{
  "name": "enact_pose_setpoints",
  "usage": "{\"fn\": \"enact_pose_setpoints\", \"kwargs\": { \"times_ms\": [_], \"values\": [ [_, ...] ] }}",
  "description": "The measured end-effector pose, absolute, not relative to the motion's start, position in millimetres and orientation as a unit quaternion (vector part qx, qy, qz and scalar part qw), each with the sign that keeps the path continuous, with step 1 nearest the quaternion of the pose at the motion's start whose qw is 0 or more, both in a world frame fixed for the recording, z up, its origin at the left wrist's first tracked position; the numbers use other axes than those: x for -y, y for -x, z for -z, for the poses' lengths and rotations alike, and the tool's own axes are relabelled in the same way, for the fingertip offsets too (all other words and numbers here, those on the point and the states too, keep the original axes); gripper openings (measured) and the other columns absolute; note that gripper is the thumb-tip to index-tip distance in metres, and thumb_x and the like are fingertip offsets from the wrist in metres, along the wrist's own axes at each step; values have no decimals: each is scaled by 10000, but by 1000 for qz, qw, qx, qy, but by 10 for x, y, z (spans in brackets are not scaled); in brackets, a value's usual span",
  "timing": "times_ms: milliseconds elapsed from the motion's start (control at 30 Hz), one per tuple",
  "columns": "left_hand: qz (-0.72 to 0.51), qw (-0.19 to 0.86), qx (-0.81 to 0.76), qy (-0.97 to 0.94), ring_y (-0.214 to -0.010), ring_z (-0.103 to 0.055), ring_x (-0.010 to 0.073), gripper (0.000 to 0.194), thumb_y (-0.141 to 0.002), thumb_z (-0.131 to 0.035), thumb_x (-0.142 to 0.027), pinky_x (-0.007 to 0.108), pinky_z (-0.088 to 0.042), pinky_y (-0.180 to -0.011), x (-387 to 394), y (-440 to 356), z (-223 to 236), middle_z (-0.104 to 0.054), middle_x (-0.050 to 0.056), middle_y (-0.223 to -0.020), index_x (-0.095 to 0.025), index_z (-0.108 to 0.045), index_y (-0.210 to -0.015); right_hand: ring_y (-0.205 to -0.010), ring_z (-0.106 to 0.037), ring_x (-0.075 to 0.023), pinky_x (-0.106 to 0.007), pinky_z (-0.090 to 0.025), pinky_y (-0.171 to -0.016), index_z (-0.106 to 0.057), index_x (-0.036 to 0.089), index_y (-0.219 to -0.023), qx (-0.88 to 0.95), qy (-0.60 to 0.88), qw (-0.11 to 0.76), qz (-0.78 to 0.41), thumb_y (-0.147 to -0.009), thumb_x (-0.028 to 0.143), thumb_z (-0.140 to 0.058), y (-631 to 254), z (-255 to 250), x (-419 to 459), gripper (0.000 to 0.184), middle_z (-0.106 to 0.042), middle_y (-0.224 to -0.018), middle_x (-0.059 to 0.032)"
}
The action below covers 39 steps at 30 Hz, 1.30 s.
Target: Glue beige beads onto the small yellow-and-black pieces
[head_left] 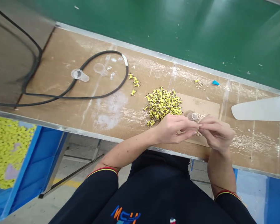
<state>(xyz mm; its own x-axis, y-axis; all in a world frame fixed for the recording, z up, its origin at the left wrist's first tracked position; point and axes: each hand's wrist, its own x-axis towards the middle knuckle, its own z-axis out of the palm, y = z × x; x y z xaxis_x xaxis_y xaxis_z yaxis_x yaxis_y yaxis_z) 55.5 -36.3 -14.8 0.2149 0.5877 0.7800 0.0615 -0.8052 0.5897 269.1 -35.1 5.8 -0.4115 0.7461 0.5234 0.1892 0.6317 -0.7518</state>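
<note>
Benchside blue crate, yellow parts, probably plastic

Yellow parts flecked black, green conveyor belt, blue crate, black sleeves with red-and-yellow cuffs

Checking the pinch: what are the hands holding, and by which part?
Left hand and right hand meet over small beige parts; anything held between them is too small to tell.

A green conveyor backs the workbench above grey floor.
</note>
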Motion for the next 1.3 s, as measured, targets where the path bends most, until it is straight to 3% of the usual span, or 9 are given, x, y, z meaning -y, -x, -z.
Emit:
{"fn": "enact_pose_setpoints", "kwargs": {
  "times_ms": [133,500,733,900,1300],
  "values": [
    [-579,194,-234,-756,-552,-527,48,41,-996,-672,-205,163,-438,-579,351,-569,200,-592,-68,-644,-166,-683,-1004,-670,-720,-178,-315,-578,-579,-722,305,-1163,728,319,483,-367,-806,92,-841,-2634,-23,374,432,-789,-799,7],
    [-557,166,-233,-780,-587,-567,63,36,-995,-673,-201,171,-444,-599,320,-550,207,-635,-47,-673,-167,-676,-982,-663,-732,-183,-317,-578,-577,-702,273,-1019,725,314,486,-374,-836,119,-827,-2624,-21,374,270,-790,-787,-2],
    [-553,332,-243,-724,-549,-504,45,101,-1001,-638,-201,154,-414,-562,361,-562,172,-642,-39,-692,-157,-653,-911,-638,-722,-192,-346,-583,-569,-759,291,-959,771,309,485,-273,-878,284,-818,-2577,9,345,101,-780,-768,-14],
    [-514,430,-248,-699,-545,-497,44,162,-1020,-609,-262,148,-405,-535,374,-554,131,-680,-23,-719,-158,-653,-904,-669,-707,-170,-344,-580,-605,-792,318,-941,783,312,490,-224,-888,255,-798,-2589,-3,361,82,-767,-838,-18],
    [-592,273,-243,-718,-564,-499,51,38,-970,-686,-185,157,-413,-576,355,-619,212,-582,-66,-663,-186,-649,-965,-666,-676,-178,-346,-556,-605,-757,290,-952,785,354,473,-184,-882,178,-748,-2561,-5,381,133,-751,-818,-21]
  ]
}}
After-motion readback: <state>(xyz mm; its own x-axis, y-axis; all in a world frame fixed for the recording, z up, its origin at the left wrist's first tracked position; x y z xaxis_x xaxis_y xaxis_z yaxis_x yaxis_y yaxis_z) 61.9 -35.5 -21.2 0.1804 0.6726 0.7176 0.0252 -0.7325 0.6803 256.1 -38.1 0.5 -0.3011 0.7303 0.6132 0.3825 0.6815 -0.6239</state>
